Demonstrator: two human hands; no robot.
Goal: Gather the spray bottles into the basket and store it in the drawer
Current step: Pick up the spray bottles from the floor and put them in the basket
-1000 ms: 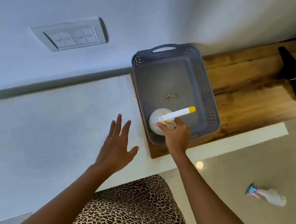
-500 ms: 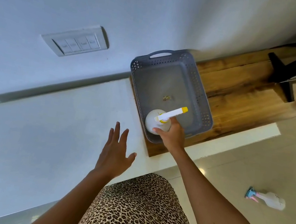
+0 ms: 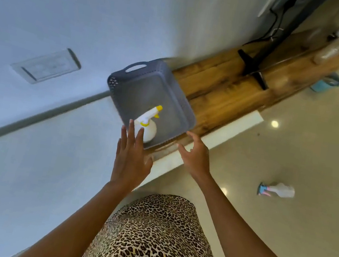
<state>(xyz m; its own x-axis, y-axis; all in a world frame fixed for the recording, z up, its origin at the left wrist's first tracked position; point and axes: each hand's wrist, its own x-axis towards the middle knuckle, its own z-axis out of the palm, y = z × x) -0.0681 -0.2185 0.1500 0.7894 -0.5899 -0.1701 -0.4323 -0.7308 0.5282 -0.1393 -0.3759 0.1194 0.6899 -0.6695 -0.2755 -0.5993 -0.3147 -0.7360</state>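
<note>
Nearest, the left hand (image 3: 131, 162) is being held over the near left corner of the grey basket (image 3: 148, 89), its fingers (image 3: 129, 131) being kept straight and spread with nothing gripped; the right hand (image 3: 195, 157) is being held just beside the near right corner, its fingers loosely bent and likewise gripping nothing. To the right, well apart on the glossy floor (image 3: 305, 150), a pink-and-blue-topped spray bottle (image 3: 278, 190) is lying on its side, not yet being gathered. Beyond the hands, a yellow-topped spray bottle (image 3: 147, 131) is being kept in the near end of the basket, which is being carried by the wooden table (image 3: 225, 92). Both bottles are being judged light, smooth plastic, slippery on the round body and best taken round the neck under the trigger. The basket is being judged stiff and light, best lifted by its two ends, a handle slot (image 3: 136, 67) showing at the far end
</note>
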